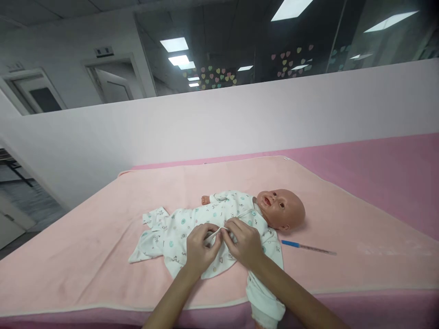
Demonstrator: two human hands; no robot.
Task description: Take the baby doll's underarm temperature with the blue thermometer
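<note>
A baby doll [281, 208] lies on its back, its head to the right, dressed in a white printed romper [187, 221]. Over the doll's middle, my left hand [202, 249] pinches a thin white cloth strip [213, 236] of the romper between thumb and fingertips. My right hand [244, 240] is closed beside it, thumb and index finger gripping the other end of the same strip. Whether the strip is a tie or the garment's edge, I cannot tell. One doll hand [205, 200] shows on the far side. The near sleeve [264, 297] hangs over the front edge, below my right forearm.
A thermometer [308, 247] with a blue end lies right of the doll, near its head. Beneath everything is a peach blanket [96, 237] over a pink surface [384, 176]. A white low wall [219, 125] with glass above it stands behind.
</note>
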